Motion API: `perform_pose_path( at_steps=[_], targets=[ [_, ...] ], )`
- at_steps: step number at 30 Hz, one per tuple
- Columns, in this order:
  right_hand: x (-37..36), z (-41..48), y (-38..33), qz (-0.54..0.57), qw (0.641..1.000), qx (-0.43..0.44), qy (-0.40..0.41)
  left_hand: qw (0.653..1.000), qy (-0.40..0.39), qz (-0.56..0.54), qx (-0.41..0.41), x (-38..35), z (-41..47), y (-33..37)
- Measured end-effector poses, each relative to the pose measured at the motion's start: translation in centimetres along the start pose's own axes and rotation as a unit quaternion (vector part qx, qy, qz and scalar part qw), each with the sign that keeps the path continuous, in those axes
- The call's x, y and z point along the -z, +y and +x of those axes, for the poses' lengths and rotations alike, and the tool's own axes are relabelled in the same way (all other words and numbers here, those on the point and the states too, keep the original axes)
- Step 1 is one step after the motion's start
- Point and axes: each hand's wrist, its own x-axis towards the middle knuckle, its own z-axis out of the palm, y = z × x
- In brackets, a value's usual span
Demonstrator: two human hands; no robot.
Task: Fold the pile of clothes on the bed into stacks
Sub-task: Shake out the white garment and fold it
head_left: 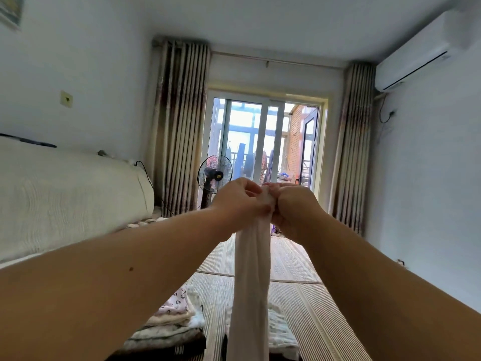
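— So, where is the white cloth (pixel 251 269) hanging?
— It is hanging straight down in the middle, from both hands.
— What are the hands doing?
— The left hand (pixel 238 201) and the right hand (pixel 294 207) are pinching its top, close together.
— And around it?
— A folded stack (pixel 169 324) is sitting at 7 o'clock from the cloth and a crumpled pile (pixel 282 332) at 5 o'clock, both lying on the striped mat (pixel 299 295).

Cannot see the lower end of the white garment (pixel 251 282), cut by the bottom edge. Cannot tell how the fingers of the left hand (pixel 238 201) or right hand (pixel 294 207) lie inside its bunched top. Cannot see all of the pale pile (pixel 279 332) behind it, nor of the folded stack (pixel 169 327) behind the left forearm.
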Motion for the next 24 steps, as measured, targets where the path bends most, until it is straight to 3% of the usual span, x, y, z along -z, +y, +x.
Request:
perform_pose_path(
  at_steps=[5,7,11,14,16,17,19,20,22,24],
  targets=[
    [0.2,0.0,0.1,-0.187,0.976,0.104,0.041,0.994,0.083,-0.067,0.008,0.5,0.8,-0.2],
    [0.0,-0.3,0.1,-0.194,0.976,0.098,0.025,0.988,0.086,-0.126,0.019,0.7,1.4,-0.1],
    [0.0,-1.3,-0.2,-0.094,0.985,0.034,-0.138,0.979,0.037,-0.192,0.054,0.6,1.4,0.5],
    [0.9,-1.0,0.4,-0.096,0.986,0.044,-0.131,0.952,-0.08,-0.282,0.084,1.5,0.2,2.2],
    [1.1,-0.7,0.7,-0.116,0.99,0.049,-0.07,0.976,-0.087,-0.196,0.03,2.2,0.1,2.1],
    [1.0,-0.5,0.6,-0.127,0.99,0.054,-0.043,0.994,-0.043,-0.098,-0.024,2.5,0.2,1.6],
    [0.8,-0.2,-0.1,-0.125,0.99,0.067,-0.017,0.993,0.049,0.058,-0.089,3.2,0.3,0.1],
    [0.8,-0.2,-0.6,-0.113,0.991,0.073,-0.018,0.995,0.039,0.054,-0.07,3.5,0.4,-0.8],
    [1.0,-0.3,-1.9,-0.079,0.993,0.073,-0.04,0.996,-0.071,-0.045,0.024,3.7,0.6,-2.2],
    [1.5,-0.2,-2.8,-0.06,0.994,0.058,-0.072,0.975,-0.177,-0.098,0.088,3.8,0.7,-2.7]
  ],
)
